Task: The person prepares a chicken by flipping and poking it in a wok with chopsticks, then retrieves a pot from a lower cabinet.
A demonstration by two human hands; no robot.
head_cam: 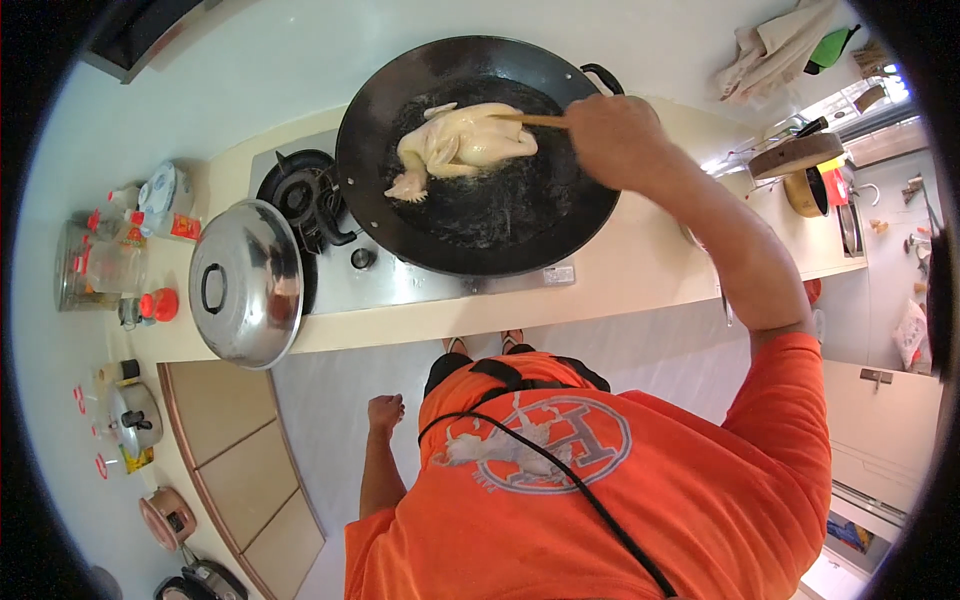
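Note:
A whole plucked chicken [476, 139], pale with its head still on, lies in a large black wok [517, 247] on the gas stove. Oil glistens on the wok's bottom around the bird. My right hand [611, 139] grips a wooden stick-like utensil [536, 120], perhaps chopsticks, from the wok's right side. Its far end touches the chicken's rear. My left hand [385, 414] hangs below the counter edge, beside my body, with fingers curled and no object visible in it.
A domed steel lid [255, 292] rests at the stove's left, overhanging the counter edge. Behind it is a second burner [296, 195]. Bottles and jars [116, 262] crowd the left corner. A pressure cooker [135, 420] stands nearer. On the right are a round wooden board [795, 155] and a pot [804, 193].

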